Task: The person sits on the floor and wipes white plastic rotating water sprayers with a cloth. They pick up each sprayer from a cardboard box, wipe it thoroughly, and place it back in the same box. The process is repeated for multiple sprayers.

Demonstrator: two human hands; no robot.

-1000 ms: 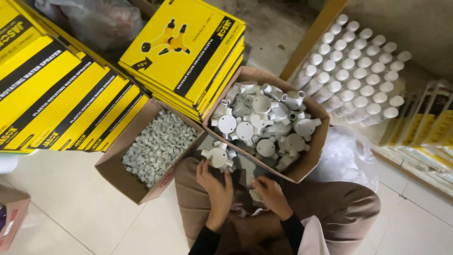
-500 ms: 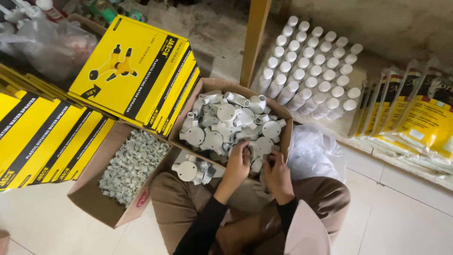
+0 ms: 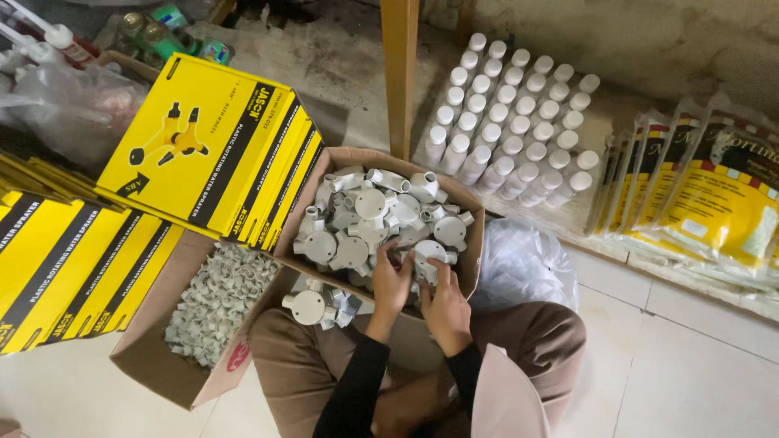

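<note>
Left of both hands lie stacked yellow boxes (image 3: 195,154), and below them an open carton of small grey clips (image 3: 215,300). Beyond the hands, farther off, stand rows of white-capped tubes (image 3: 507,122), with yellow packets (image 3: 714,203) to the right. Directly ahead sits the cardboard box (image 3: 466,243) of grey pipe fittings (image 3: 365,215). The left hand (image 3: 391,282) reaches into its near edge, fingers curled among the fittings; whether it grips one I cannot tell. The right hand (image 3: 446,304) grasps a round fitting (image 3: 428,258). A loose fitting (image 3: 308,307) lies left of the left hand.
</note>
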